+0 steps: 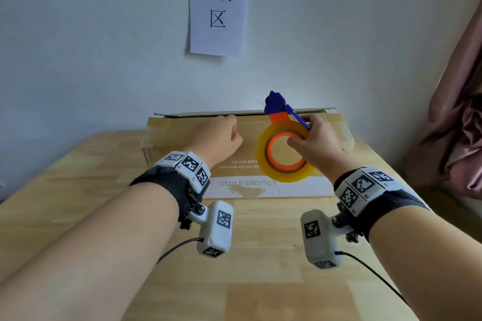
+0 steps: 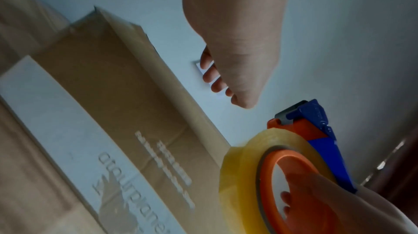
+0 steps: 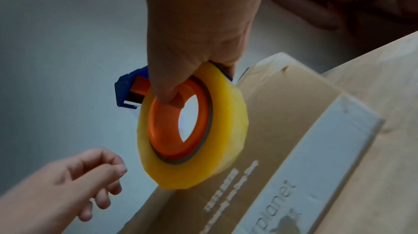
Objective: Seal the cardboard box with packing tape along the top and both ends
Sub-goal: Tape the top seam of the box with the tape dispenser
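Observation:
A flat brown cardboard box [image 1: 169,133] with a white printed band lies on the wooden table [image 1: 260,255], its far side against the wall. My right hand [image 1: 318,143] grips a tape dispenser above the box's right half, thumb inside the orange core. The yellow tape roll [image 1: 263,161] stands on edge, and the blue cutter head [image 1: 273,103] points up and away. In the right wrist view the roll [image 3: 228,130] hangs just over the box [image 3: 305,112]. My left hand [image 1: 216,135] hovers left of the roll, fingers loosely curled and holding nothing [image 3: 74,175].
A white paper sign [image 1: 217,8] with printed characters hangs on the wall behind the box. Pink fabric [image 1: 459,125] drapes at the right edge of the table. Bare wood runs between the box and me.

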